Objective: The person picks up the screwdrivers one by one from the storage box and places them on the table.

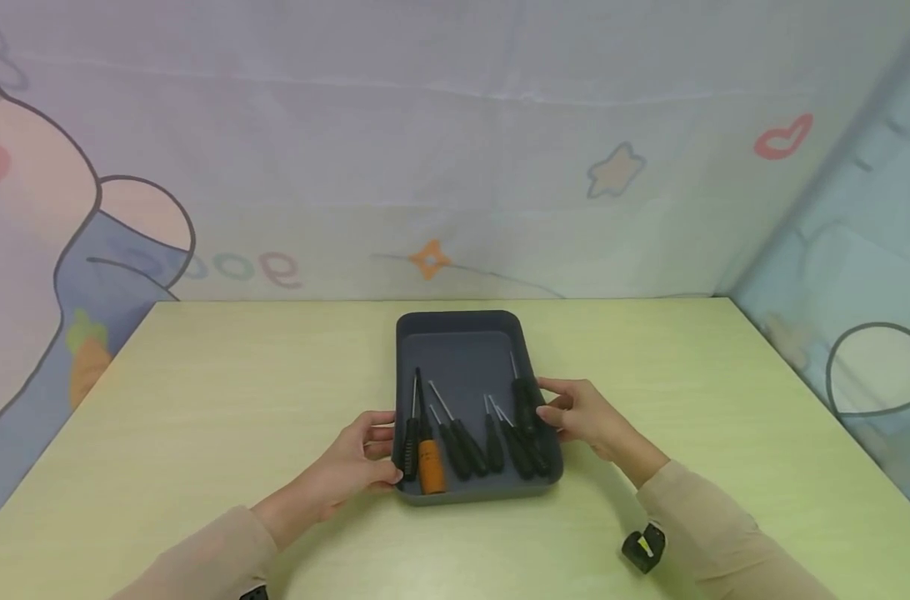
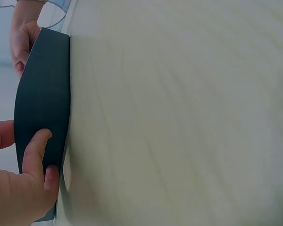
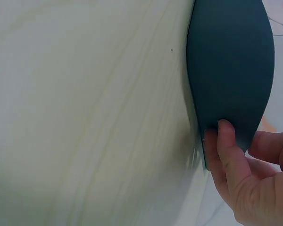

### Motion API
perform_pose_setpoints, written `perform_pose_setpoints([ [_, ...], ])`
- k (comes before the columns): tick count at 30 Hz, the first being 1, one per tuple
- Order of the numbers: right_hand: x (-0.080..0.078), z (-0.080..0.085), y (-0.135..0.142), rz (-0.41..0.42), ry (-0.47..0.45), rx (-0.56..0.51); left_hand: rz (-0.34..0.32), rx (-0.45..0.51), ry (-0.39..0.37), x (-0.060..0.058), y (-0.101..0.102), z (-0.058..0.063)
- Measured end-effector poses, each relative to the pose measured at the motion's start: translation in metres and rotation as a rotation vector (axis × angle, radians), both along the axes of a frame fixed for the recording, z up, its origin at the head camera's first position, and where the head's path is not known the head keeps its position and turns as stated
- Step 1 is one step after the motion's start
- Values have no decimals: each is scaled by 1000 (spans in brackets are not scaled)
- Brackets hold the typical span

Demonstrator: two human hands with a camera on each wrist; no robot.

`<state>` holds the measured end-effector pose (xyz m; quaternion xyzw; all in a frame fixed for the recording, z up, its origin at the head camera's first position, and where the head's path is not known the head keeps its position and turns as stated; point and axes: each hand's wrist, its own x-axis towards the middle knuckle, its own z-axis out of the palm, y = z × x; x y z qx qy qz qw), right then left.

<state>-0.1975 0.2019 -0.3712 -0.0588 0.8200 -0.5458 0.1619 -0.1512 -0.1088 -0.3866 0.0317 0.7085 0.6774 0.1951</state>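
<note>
A dark grey rectangular tray point(image 1: 455, 354) stands on the table in the head view, with several screwdrivers in its nearer half. One screwdriver has an orange handle point(image 1: 431, 468); the others, such as the screwdriver point(image 1: 525, 406) by the right wall, have black handles. My left hand point(image 1: 346, 467) grips the tray's left side near the front corner, thumb at the rim. On the opposite side my right hand point(image 1: 593, 421) holds the right wall, thumb over the rim. Both wrist views show fingers pressed against the tray's outer wall point(image 2: 45, 84), point(image 3: 231, 61) close above the tabletop.
The pale wooden table point(image 1: 260, 367) meets a printed cloth backdrop point(image 1: 462, 167) along its far edge. Another patterned cloth point(image 1: 875, 292) hangs at the right. A small black device point(image 1: 643, 547) with a yellow mark is beside the right sleeve.
</note>
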Motion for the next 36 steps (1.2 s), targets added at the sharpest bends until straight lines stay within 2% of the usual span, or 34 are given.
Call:
perform_pose_setpoints([
  [13, 3, -2, -11, 1, 10, -58, -5, 14, -32, 5, -12, 1],
  [30, 5, -2, -12, 4, -9, -63, 16, 20, -51, 9, -12, 2],
  [36, 3, -1, -9, 14, -26, -50, -8, 43, -54, 8, -12, 1],
])
